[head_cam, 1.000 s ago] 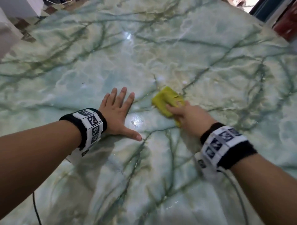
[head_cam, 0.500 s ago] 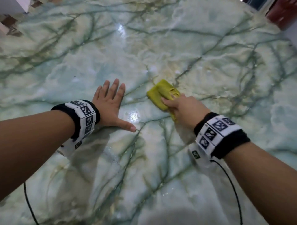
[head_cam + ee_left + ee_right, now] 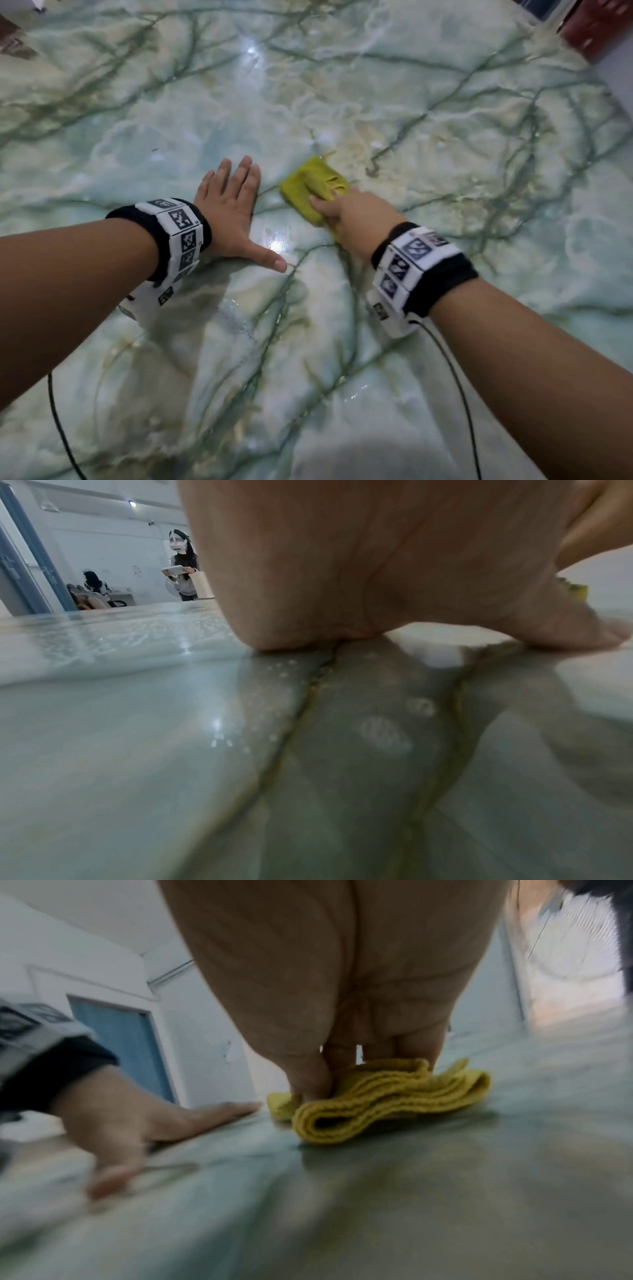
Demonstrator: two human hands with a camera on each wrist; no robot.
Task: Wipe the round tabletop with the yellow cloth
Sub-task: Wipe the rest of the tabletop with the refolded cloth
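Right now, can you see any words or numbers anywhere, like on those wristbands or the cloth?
No words or numbers can be read.
Left wristband: black-and-white square code patterns, not letters; a tiny mark beside one is too small to read.
Right wristband: the same kind of patterns, blurred.
Cloth: plain yellow, no label showing.
Tabletop: only green veins.

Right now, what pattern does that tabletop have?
The tabletop is pale green marble with darker green veins, clearest in the head view.
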